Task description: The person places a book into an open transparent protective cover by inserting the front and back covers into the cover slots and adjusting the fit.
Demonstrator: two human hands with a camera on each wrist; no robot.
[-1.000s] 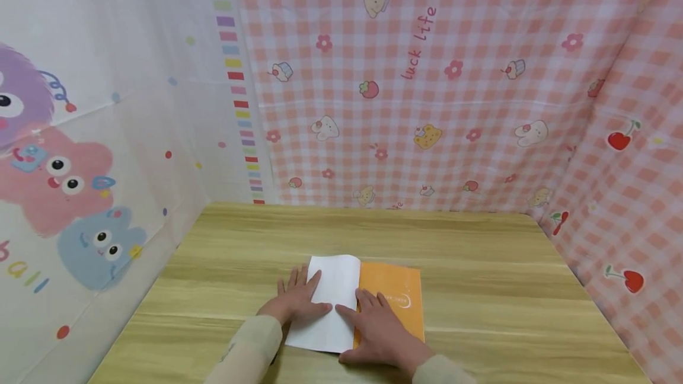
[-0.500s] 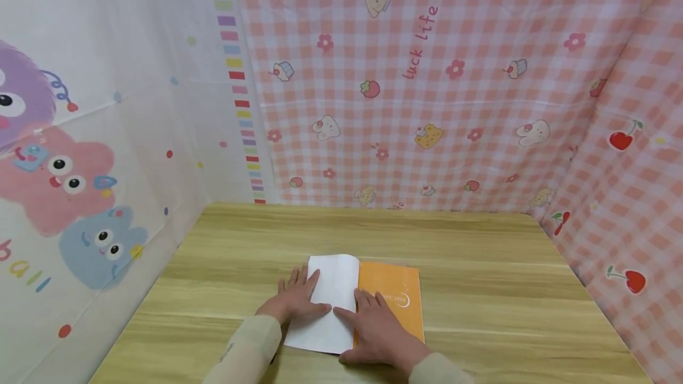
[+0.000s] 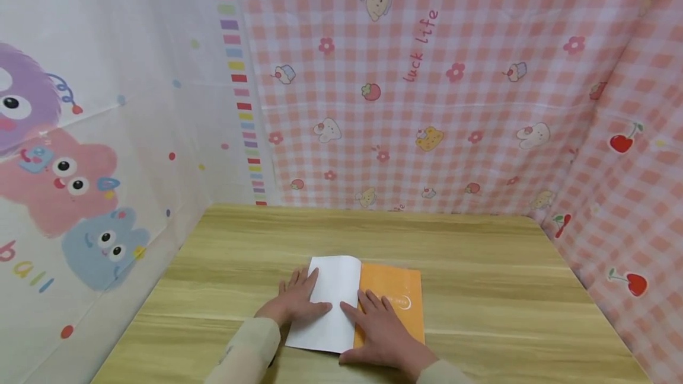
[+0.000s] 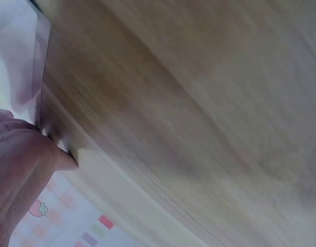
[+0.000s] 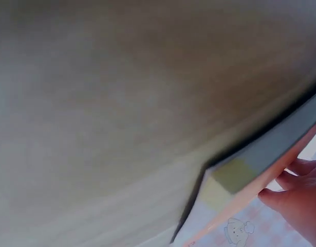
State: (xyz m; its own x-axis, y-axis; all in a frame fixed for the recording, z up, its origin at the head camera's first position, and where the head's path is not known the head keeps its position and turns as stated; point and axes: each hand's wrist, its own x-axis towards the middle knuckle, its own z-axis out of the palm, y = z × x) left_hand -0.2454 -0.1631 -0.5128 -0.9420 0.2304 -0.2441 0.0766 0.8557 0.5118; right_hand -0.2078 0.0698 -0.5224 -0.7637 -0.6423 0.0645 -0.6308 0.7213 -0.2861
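An open book (image 3: 337, 336) lies near the table's front, with a blank white page (image 3: 337, 277) at left and an orange page (image 3: 392, 280) with a white crescent print at right. My left hand (image 3: 293, 304) rests on the white page's left edge, fingers spread and thumb toward its middle. My right hand (image 3: 381, 333) lies flat across the fold, its palm over the orange page and its thumb reaching onto the white one. In the right wrist view, the book's thick page block (image 5: 250, 170) shows below the right fingers (image 5: 281, 198). Part of the left hand (image 4: 21, 164) appears in the left wrist view.
The wood-grain table (image 3: 480, 289) surrounds the book. Behind it hangs a pink checked cloth (image 3: 427, 99), which also covers the right side. A white cloth with cartoon figures (image 3: 160, 105) hangs at left.
My right thumb and fingers have shifted very slightly to the right along the fold. The left hand stays in place on the white page, and the head view has tilted a little.
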